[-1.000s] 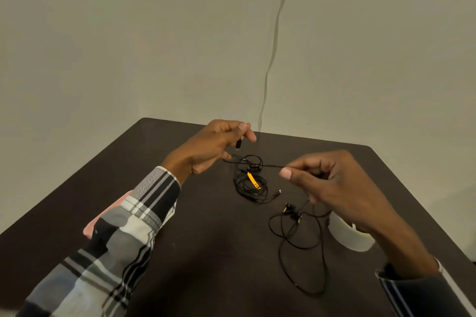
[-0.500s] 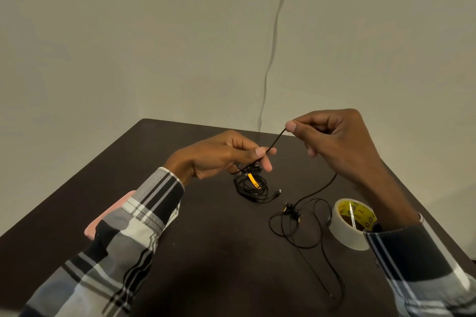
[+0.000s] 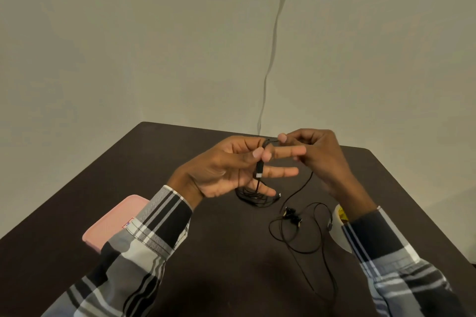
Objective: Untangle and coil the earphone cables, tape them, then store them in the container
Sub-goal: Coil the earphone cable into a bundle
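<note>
My left hand [image 3: 226, 170] pinches the black earphone cable [image 3: 296, 193] near its plug [image 3: 259, 170], fingers spread; my right hand [image 3: 316, 154] pinches the cable just beside it. Below on the dark counter [image 3: 206, 265] lie a coiled cable [image 3: 255, 198], earbuds [image 3: 291, 215], a tape roll [image 3: 337, 234] and a pink container [image 3: 113, 221].

— Where are the hands?
— Above the table's [image 3: 206, 278] far middle, left hand [image 3: 231, 166] beside right hand [image 3: 318, 154], cable [image 3: 296, 194] between them.
— Below them?
— A coil [image 3: 253, 198] on the table; loose loops nearer, to its right.
— The edges?
— Case [image 3: 113, 221] left, tape [image 3: 338, 233] right under the sleeve.
</note>
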`<move>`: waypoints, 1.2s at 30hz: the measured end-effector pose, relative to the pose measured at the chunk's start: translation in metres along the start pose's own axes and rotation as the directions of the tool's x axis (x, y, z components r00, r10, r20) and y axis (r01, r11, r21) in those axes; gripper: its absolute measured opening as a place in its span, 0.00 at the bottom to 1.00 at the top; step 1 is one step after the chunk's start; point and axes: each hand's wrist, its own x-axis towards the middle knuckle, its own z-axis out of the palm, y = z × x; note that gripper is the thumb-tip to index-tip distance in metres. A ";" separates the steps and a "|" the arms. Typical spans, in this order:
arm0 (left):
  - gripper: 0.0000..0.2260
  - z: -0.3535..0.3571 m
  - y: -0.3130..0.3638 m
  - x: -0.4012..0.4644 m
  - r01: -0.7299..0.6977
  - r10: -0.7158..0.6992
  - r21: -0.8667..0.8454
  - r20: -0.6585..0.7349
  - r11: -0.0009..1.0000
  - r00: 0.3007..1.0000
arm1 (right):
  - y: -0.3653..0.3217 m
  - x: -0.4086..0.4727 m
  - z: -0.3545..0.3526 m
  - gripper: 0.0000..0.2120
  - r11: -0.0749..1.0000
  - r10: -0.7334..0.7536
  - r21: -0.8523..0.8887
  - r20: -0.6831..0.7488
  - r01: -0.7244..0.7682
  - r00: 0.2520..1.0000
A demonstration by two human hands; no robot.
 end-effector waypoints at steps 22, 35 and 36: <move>0.10 -0.032 0.008 -0.007 0.190 0.106 0.477 -0.527 0.858 0.843 | -0.011 -0.061 0.015 0.08 0.980 0.099 -0.196 0.295 -0.041 0.950; 0.16 -0.021 0.005 -0.010 0.252 -0.130 0.607 -0.238 0.754 0.962 | -0.073 -0.030 -0.018 0.11 0.976 -0.161 -0.142 0.058 0.167 0.985; 0.18 -0.018 0.005 -0.010 0.246 -0.152 0.597 -0.205 0.764 0.967 | -0.073 -0.026 -0.018 0.11 0.975 -0.169 -0.140 0.053 0.175 0.984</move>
